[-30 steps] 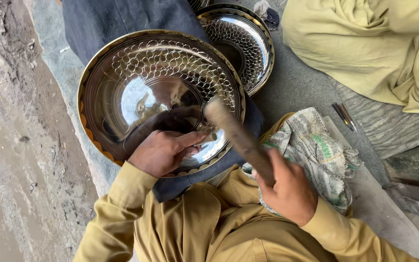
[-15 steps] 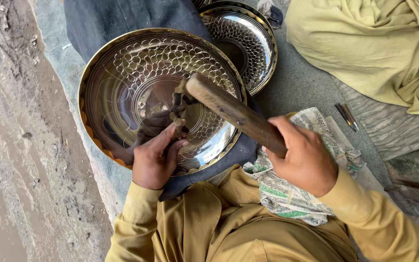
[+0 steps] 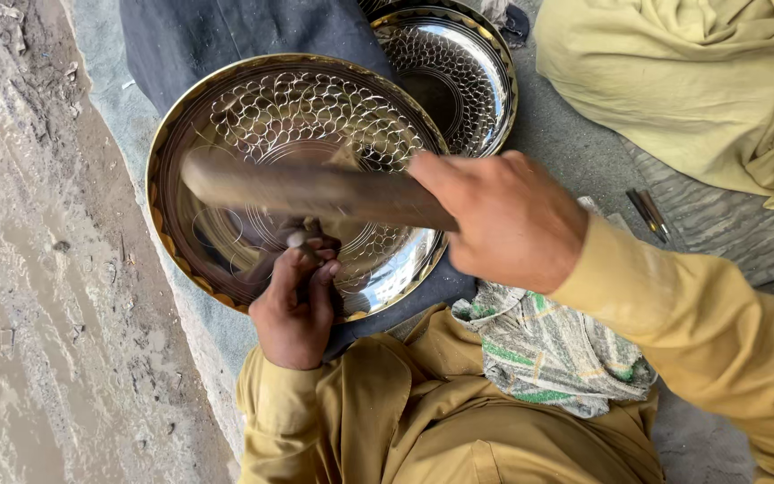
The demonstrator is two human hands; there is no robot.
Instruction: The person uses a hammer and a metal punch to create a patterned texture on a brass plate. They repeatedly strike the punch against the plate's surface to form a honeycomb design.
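Our right hand (image 3: 508, 220) grips the hammer (image 3: 315, 190), lying crosswise just above the small punch (image 3: 297, 238) pinched by our left hand (image 3: 296, 309) on the engraved tray (image 3: 226, 116).

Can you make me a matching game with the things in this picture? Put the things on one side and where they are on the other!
Things:
1. wooden mallet
2. small metal punch
3. smaller patterned tray
4. patterned cloth

Places:
A. on the person's lap
B. held in the left hand, tip on the big tray
C. behind the big tray
D. raised in the right hand

Pairs: 1-D, 2-B, 3-C, 4-A
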